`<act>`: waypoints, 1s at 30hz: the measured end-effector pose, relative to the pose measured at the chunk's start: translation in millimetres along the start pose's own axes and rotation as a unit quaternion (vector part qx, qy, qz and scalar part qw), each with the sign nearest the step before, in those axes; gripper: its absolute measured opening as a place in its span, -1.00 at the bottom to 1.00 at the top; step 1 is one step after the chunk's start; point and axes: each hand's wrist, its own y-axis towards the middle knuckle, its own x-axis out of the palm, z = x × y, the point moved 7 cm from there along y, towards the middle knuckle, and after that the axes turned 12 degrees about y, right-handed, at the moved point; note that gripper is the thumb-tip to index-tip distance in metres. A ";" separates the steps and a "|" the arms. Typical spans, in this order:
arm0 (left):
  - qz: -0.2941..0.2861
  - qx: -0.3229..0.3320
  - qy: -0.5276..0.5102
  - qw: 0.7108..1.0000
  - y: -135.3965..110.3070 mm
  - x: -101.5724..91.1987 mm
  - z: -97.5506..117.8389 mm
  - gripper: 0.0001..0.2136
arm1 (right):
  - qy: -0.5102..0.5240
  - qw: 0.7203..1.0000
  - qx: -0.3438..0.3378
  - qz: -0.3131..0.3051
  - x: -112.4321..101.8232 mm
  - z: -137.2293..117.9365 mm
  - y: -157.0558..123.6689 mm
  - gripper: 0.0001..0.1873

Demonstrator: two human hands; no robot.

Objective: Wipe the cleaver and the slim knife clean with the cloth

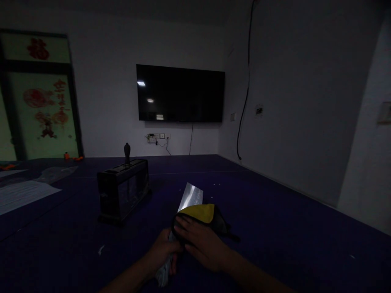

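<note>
My left hand (163, 249) is closed around the handle of a broad-bladed knife (190, 197), whose shiny blade points away from me over the dark blue surface. My right hand (200, 240) presses a yellow and dark cloth (204, 214) down on the blade near the handle, fingers lying over it. Both forearms come in from the bottom edge. The scene is dim.
A dark knife block (122, 190) with one dark handle (127, 153) sticking up stands to the left of my hands. White sheets (21, 192) lie at the far left. A black screen (181, 94) hangs on the back wall, a white wall runs along the right.
</note>
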 end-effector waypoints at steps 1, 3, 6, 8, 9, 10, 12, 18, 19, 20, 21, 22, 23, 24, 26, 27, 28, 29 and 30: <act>0.000 -0.001 0.002 1.000 0.1 -0.1 -0.3 -0.67 | 0.000 1.000 0.000 0.003 0.1 0.8 0.0 -0.45; -0.001 -0.008 0.009 1.000 0.3 0.0 -1.5 -0.71 | -0.002 1.000 0.005 0.009 0.1 3.0 -0.1 -0.45; -0.010 -0.022 0.016 1.000 1.0 1.0 -3.0 -0.73 | -0.006 0.999 0.019 0.029 -0.7 8.2 -0.8 -0.47; -0.026 -0.031 0.019 0.999 2.2 2.3 -4.0 -0.72 | -0.011 0.998 0.032 0.051 -2.0 13.5 -1.6 -0.47; -0.035 -0.033 0.022 0.999 2.8 3.0 -4.2 -0.71 | -0.015 0.997 0.040 0.064 -2.8 16.7 -2.1 -0.48; -0.043 -0.032 0.025 0.998 3.3 3.5 -4.1 -0.72 | -0.019 0.996 0.049 0.077 -3.7 20.2 -2.6 -0.48; -0.059 -0.026 0.032 0.997 3.7 4.6 -3.4 -0.73 | -0.028 0.992 0.067 0.107 -6.3 27.1 -3.6 -0.48; -0.056 -0.024 0.048 0.997 1.3 5.1 -4.8 -0.78 | -0.051 0.976 0.112 0.180 -15.4 40.6 -6.6 -0.49; -0.054 -0.023 0.050 0.997 1.4 5.0 -5.0 -0.78 | -0.052 0.975 0.114 0.185 -16.1 41.0 -6.8 -0.49; -0.056 -0.024 0.052 0.997 1.6 5.4 -5.6 -0.78 | -0.052 0.974 0.115 0.186 -16.4 41.0 -6.9 -0.49; -0.061 -0.027 0.055 0.996 2.1 5.9 -6.3 -0.78 | -0.052 0.975 0.114 0.183 -16.2 40.9 -6.7 -0.49; -0.064 -0.031 0.058 0.996 2.7 6.2 -7.2 -0.78 | -0.052 0.976 0.112 0.180 -15.8 40.8 -6.6 -0.49; -0.064 -0.037 0.062 0.995 3.3 6.0 -8.2 -0.78 | -0.051 0.976 0.112 0.179 -15.5 40.7 -6.6 -0.49; -0.061 -0.041 0.065 0.995 3.9 5.3 -8.9 -0.78 | -0.051 0.977 0.110 0.178 -15.2 40.7 -6.5 -0.49; -0.047 -0.045 0.063 0.996 4.5 3.5 -8.9 -0.77 | -0.051 0.977 0.107 0.177 -14.6 40.4 -6.5 -0.49; -0.044 -0.045 0.060 0.996 4.5 3.3 -8.6 -0.77 | -0.051 0.977 0.106 0.176 -14.4 40.1 -6.5 -0.49; -0.044 -0.044 0.056 0.997 4.2 3.7 -7.9 -0.77 | -0.050 0.978 0.106 0.174 -14.1 39.6 -6.4 -0.49; -0.047 -0.041 0.052 0.997 3.8 4.5 -7.1 -0.77 | -0.048 0.979 0.105 0.170 -13.7 38.9 -6.3 -0.49; -0.048 -0.037 0.050 0.997 3.4 5.2 -6.2 -0.77 | -0.046 0.980 0.105 0.164 -13.2 37.8 -6.1 -0.49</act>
